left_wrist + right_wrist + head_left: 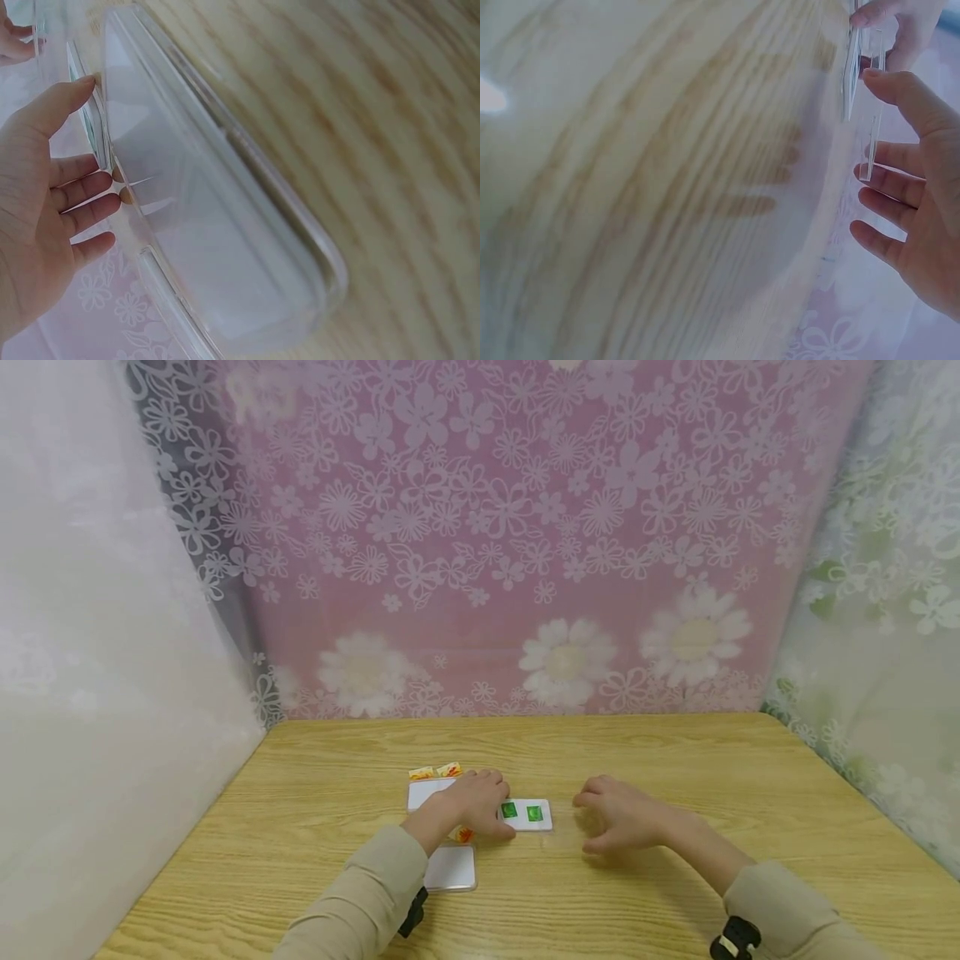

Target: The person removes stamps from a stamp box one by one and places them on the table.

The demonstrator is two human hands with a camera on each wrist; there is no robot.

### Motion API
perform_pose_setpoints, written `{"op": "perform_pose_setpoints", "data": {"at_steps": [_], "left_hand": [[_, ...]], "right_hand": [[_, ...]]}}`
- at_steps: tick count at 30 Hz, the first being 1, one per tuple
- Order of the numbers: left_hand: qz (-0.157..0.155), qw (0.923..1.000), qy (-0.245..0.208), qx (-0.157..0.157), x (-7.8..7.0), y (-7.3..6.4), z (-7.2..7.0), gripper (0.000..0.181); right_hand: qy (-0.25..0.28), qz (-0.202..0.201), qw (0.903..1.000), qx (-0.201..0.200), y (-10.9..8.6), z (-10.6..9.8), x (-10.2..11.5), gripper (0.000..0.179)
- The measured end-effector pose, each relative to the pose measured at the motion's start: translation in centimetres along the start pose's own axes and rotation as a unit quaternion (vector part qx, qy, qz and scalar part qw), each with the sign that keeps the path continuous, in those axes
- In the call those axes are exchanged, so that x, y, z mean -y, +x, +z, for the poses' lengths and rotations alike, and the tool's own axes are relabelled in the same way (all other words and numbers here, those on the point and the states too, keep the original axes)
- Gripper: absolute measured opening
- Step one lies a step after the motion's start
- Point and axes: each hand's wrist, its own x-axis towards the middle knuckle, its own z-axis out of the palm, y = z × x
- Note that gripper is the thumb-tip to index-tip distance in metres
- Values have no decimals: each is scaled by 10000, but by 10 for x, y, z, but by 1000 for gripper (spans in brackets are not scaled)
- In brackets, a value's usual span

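Note:
My left hand (477, 806) grips the left part of a flat white case (525, 827), thumb on the near side and fingers on the far side. Two green squares (534, 813) show on top of this case. To its right, my right hand (622, 816) holds a thin clear plastic cover (872, 142) between thumb and fingers, raised off the table in the right wrist view. Part of an orange and yellow printed piece (463, 834) peeks out under my left wrist.
A white case (450, 868) with a clear rim lies nearest me, under the left forearm. Another white case (427, 790) sits beyond the left wrist, with two small orange and yellow printed pieces (450, 769) at its far edge. Floral curtains (525, 543) enclose the wooden table (675, 743).

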Motion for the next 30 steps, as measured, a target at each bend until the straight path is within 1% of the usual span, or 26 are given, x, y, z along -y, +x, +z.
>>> {"op": "perform_pose_setpoints", "data": {"at_steps": [3,8,15,20,26,30], "left_hand": [[3,10000,-24,24,0,-1,-1,60],[2,10000,-58,45,0,-1,-1,59],[-6,10000,3,29,0,-2,-2,58],[-22,10000,30,26,-1,-2,-2,58],[-40,10000,39,16,-1,-2,-3,58],[-46,10000,63,15,-1,-2,-2,58]], "right_hand": [[44,-49,10000,37,0,0,4,58],[65,-109,9999,-21,0,1,10,59],[-32,-225,9997,-38,0,3,17,58],[-95,-367,9993,65,1,6,22,57],[-21,-545,9983,214,4,6,31,55],[-17,-573,9977,348,6,9,35,52]]}}
